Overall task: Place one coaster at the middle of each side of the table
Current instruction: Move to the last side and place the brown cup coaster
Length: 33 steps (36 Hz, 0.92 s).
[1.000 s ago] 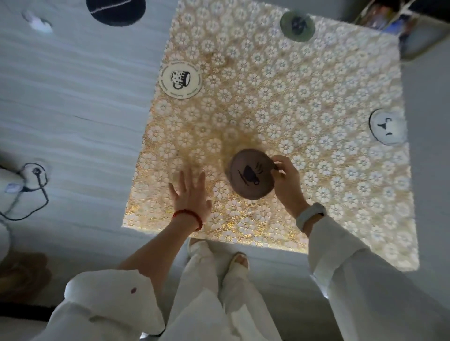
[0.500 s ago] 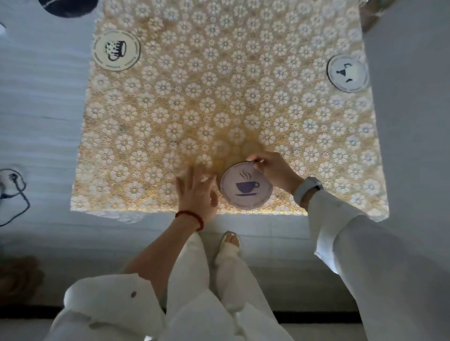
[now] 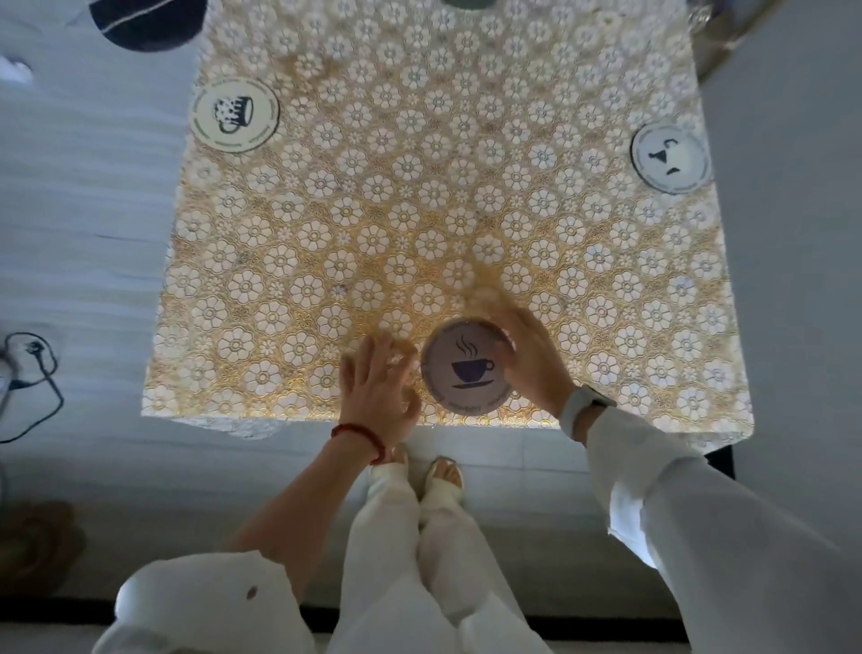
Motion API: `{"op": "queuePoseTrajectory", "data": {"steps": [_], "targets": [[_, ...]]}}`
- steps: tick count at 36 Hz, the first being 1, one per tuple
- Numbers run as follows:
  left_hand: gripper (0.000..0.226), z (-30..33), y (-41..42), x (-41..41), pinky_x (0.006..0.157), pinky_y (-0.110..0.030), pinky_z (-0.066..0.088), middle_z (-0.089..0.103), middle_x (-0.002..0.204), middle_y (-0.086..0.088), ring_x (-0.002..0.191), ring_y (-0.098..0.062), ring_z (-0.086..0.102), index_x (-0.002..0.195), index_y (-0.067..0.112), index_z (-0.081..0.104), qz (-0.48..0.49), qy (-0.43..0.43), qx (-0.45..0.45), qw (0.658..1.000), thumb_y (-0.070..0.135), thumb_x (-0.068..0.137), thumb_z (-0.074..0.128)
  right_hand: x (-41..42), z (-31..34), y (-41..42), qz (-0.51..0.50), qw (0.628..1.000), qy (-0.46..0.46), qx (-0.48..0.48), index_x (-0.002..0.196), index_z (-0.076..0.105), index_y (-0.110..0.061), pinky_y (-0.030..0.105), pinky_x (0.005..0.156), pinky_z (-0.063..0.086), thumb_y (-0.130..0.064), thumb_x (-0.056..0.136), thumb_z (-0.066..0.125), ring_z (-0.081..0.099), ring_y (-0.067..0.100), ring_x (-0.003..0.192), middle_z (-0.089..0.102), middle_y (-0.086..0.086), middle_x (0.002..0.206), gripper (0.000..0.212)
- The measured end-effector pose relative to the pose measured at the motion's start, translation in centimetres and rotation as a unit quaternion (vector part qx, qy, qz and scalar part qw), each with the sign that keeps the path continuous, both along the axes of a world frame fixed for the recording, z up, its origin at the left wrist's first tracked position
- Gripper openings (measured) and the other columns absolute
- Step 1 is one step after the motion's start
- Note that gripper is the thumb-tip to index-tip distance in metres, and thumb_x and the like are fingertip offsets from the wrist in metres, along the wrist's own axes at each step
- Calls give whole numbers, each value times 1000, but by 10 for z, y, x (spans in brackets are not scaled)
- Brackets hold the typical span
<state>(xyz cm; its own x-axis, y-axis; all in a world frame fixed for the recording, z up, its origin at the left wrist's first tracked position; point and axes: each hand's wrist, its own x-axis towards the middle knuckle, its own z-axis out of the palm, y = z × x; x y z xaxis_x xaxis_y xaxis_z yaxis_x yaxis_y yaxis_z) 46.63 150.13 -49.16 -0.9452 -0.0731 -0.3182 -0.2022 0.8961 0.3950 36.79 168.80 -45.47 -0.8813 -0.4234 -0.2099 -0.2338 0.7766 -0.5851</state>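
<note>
A round coaster with a purple steaming cup (image 3: 468, 366) lies flat near the middle of the table's near edge. My right hand (image 3: 531, 357) curls around its right rim and touches it. My left hand (image 3: 380, 387) rests open on the cloth just left of it. A coaster with a dark mug print (image 3: 234, 114) lies by the left edge. Another coaster with a black figure (image 3: 670, 157) lies at the right edge. A sliver of a fourth coaster (image 3: 468, 3) shows at the far edge. The table (image 3: 420, 210) wears a gold and white flower-pattern cloth.
My legs and sandalled feet (image 3: 427, 471) stand just before the near edge. A black cable with a plug (image 3: 35, 369) lies on the floor at left. A dark round object (image 3: 147, 23) sits on the floor beyond the far left corner.
The cup coaster went from tilted in my right hand to flat on the cloth near the front edge. My view dropped toward the near edge. My left hand stayed beside it.
</note>
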Motion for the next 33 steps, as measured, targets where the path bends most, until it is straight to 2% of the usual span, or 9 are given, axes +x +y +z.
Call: {"op": "queuePoseTrajectory", "data": {"steps": [5, 8, 11, 14, 19, 33], "targets": [[75, 0, 1, -1, 110, -64, 1, 0, 154, -6, 140, -31, -10, 138, 34, 20, -36, -26, -20, 999, 43, 75, 58, 25, 2, 24, 10, 999, 23, 42, 132, 40, -12, 45, 99, 42, -4, 79, 55, 43, 35, 120, 45, 15, 135, 55], [83, -2, 2, -2, 109, -65, 0, -4, 155, -7, 140, -33, -11, 140, 34, 15, -39, -38, -27, 998, 49, 72, 61, 38, -3, 32, 16, 992, -1, 122, 138, 27, -15, 45, 95, 41, -19, 79, 57, 37, 33, 120, 35, 13, 141, 67], [89, -3, 3, -4, 107, -64, -5, -8, 154, -7, 140, -33, -14, 140, 34, 13, -45, -52, -31, 997, 55, 69, 63, 45, -8, 33, 30, 985, -11, 169, 135, 26, -13, 44, 96, 39, -32, 77, 60, 36, 30, 117, 36, 12, 136, 70], [91, -5, 4, -5, 107, -63, -6, -9, 154, -6, 139, -32, -15, 141, 34, 13, -46, -56, -39, 997, 57, 69, 63, 47, -11, 30, 15, 987, -12, 161, 132, 29, -11, 41, 94, 38, -35, 76, 62, 37, 28, 111, 39, 11, 129, 69], [93, -6, 2, -6, 107, -62, -8, -10, 154, -8, 139, -32, -14, 141, 33, 12, -51, -56, -42, 996, 58, 68, 63, 50, -14, 23, -28, 992, -16, 120, 126, 36, -8, 39, 93, 37, -29, 73, 67, 38, 28, 109, 42, 12, 125, 65], [87, -9, 2, -10, 109, -63, 2, -12, 153, -12, 139, -36, -12, 140, 32, 8, -50, -58, -70, 995, 63, 73, 54, 62, -13, 12, -71, 992, 0, 103, 128, 35, -4, 38, 92, 37, -24, 74, 65, 40, 30, 111, 41, 15, 130, 65]]}}
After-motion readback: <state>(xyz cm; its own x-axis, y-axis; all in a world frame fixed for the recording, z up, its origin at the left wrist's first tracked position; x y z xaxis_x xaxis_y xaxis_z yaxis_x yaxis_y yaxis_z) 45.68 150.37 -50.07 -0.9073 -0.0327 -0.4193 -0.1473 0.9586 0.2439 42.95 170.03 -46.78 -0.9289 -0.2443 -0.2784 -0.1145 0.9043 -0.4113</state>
